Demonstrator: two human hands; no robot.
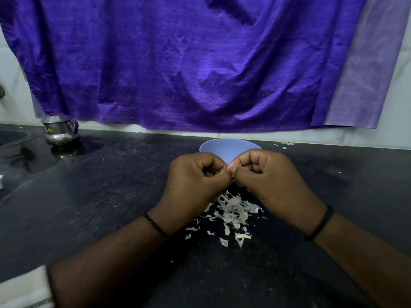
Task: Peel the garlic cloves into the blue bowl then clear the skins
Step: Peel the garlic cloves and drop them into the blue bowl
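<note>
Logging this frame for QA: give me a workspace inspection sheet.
Surface: dark counter, dusty, flecked white.
Job's things: blue bowl behind the hands; garlic clove between the fingertips; pile of skins on the counter under the wrists.
Clutter: steel jug far left; stray skins right of the bowl.
Hands: left hand and right hand both pinch the clove.
Cables: nothing seen.
Surroundings: purple cloth hanging behind.
</note>
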